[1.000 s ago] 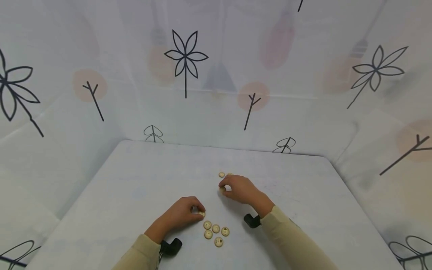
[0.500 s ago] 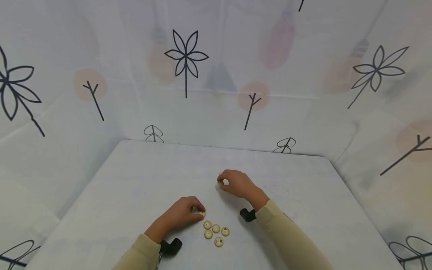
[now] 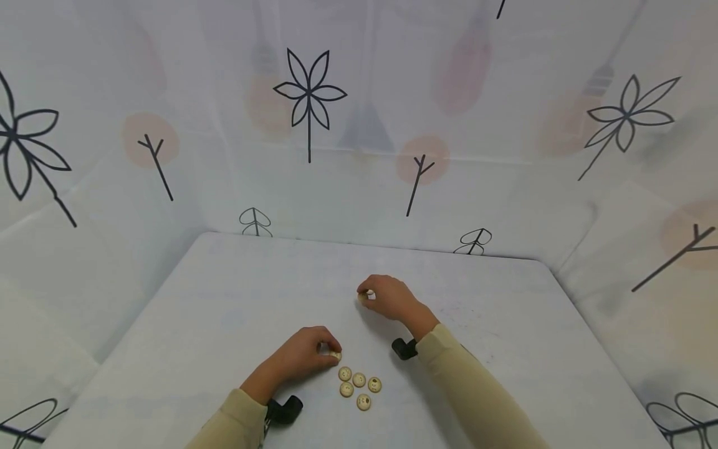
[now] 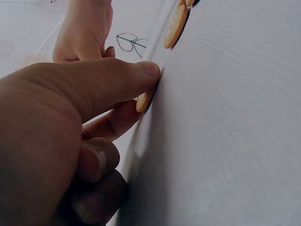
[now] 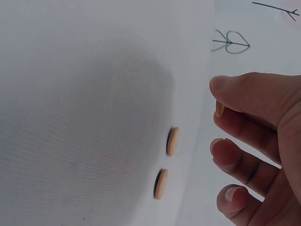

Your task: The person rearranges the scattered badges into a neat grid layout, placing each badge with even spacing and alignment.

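My left hand (image 3: 305, 350) pinches a round wooden button (image 4: 145, 100) between thumb and finger, right at the white tabletop. Held in the fingertips of my right hand (image 3: 392, 298) is another wooden button (image 5: 219, 109), raised a little off the table. In the right wrist view, two more buttons lie flat near that hand, one button (image 5: 173, 141) above the other button (image 5: 161, 184); the head view hides them behind the hand. Several buttons with printed marks, among them a dark-spotted button (image 3: 364, 402), lie in a loose group just right of my left hand.
The white table (image 3: 235, 293) has rounded far corners and meets a patterned cloth backdrop (image 3: 348, 206) behind and at both sides. A black wrist device sits under each forearm, the left device (image 3: 285, 410) close to the grouped buttons.
My right hand has moved away from me and slightly left, carrying its button, and now covers the far buttons in the head view. The left hand and grouped buttons stay in place.
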`<state>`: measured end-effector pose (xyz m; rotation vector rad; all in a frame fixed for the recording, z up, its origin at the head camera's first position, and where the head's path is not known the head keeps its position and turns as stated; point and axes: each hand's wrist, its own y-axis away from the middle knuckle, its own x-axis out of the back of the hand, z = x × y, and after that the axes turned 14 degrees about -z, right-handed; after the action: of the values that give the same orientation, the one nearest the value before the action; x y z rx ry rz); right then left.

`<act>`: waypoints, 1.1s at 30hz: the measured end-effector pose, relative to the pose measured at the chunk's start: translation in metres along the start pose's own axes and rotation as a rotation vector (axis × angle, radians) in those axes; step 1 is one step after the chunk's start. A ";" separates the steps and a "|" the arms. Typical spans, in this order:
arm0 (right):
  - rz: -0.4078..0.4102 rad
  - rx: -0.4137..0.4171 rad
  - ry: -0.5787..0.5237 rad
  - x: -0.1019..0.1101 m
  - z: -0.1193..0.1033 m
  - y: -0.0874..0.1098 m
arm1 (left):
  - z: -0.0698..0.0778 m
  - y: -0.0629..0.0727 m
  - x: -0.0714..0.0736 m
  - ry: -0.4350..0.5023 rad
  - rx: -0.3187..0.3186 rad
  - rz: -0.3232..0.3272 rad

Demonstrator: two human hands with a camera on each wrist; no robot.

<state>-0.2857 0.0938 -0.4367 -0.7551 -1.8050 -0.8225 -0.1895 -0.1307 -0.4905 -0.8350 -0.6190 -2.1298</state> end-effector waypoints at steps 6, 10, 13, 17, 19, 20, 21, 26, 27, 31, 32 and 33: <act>0.007 -0.007 -0.024 0.000 0.001 -0.006 | -0.001 0.000 0.000 -0.003 -0.011 0.005; 0.005 -0.027 -0.046 0.000 0.002 -0.009 | -0.001 0.000 -0.001 0.000 -0.019 0.010; 0.000 -0.043 -0.057 0.000 0.004 -0.012 | -0.002 0.000 -0.001 0.002 -0.022 0.010; 0.000 -0.049 -0.066 -0.001 0.006 -0.016 | -0.002 0.000 -0.001 0.003 -0.017 0.008; 0.003 -0.047 -0.066 -0.001 0.007 -0.017 | -0.002 0.001 -0.001 0.003 -0.015 0.008; 0.005 -0.044 -0.070 -0.001 0.007 -0.018 | -0.002 0.001 -0.001 0.003 -0.011 0.007; 0.008 -0.043 -0.070 -0.001 0.007 -0.019 | -0.002 0.001 -0.001 0.004 -0.009 0.006; 0.017 -0.036 -0.068 -0.002 0.008 -0.024 | -0.004 0.000 -0.001 0.003 -0.001 0.000; 0.018 -0.038 -0.068 -0.002 0.008 -0.025 | -0.004 0.000 -0.001 0.002 -0.002 0.000; 0.018 -0.042 -0.082 -0.002 0.008 -0.029 | -0.006 -0.001 -0.001 -0.001 -0.009 -0.003; 0.018 -0.044 -0.086 -0.002 0.008 -0.030 | -0.006 -0.001 -0.001 -0.001 -0.011 -0.003; 0.017 -0.047 -0.086 -0.002 0.008 -0.031 | -0.006 -0.001 -0.001 -0.002 -0.012 -0.004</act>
<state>-0.3136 0.0822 -0.4468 -0.8470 -1.8585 -0.8346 -0.1922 -0.1335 -0.4958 -0.8435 -0.6095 -2.1384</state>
